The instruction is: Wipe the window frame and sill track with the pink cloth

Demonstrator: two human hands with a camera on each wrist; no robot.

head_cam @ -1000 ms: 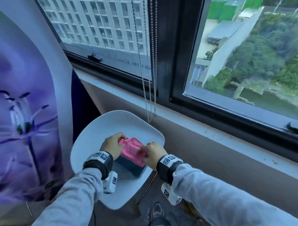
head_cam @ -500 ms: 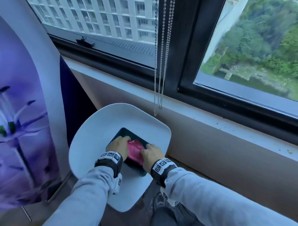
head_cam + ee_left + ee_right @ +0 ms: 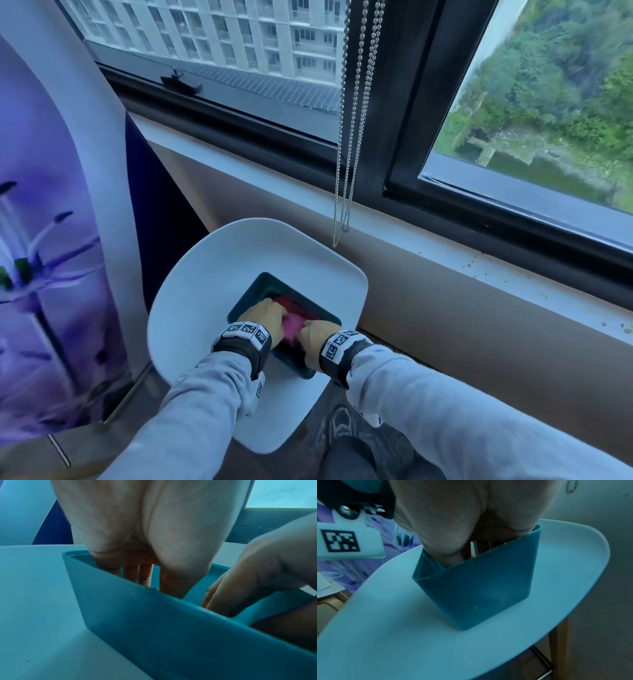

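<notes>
1. Head view is showing both hands reaching down into a teal tub point(image 3: 251, 291) that is sitting on the white bench point(image 3: 212, 274) just below the window.
2. The pink cloth point(image 3: 294, 317) is lying inside the tub, bunched between the two hands, and is not yet near the glass.
3. The left hand point(image 3: 265, 315) is pressing on the cloth's left side; its fingers point(image 3: 145, 573) are pointing down behind the tub wall in the left wrist view, but I cannot tell whether this grip is closing around the cloth.
4. The right hand point(image 3: 313, 337) is touching the cloth's near right edge; the tub wall is hiding its fingertips in the right wrist view, so its grip is also unclear.
5. The step in hand looks like preparing the cloth in the tub, perhaps wetting or gathering it; wiping is not yet beginning.
6. The next move is calling for a firm hold on the cloth, lifting it clear of the tub, and carrying it up past the bead chain point(image 3: 346, 154) to the dark window frame point(image 3: 414, 102) and the speckled sill point(image 3: 479, 270).
</notes>
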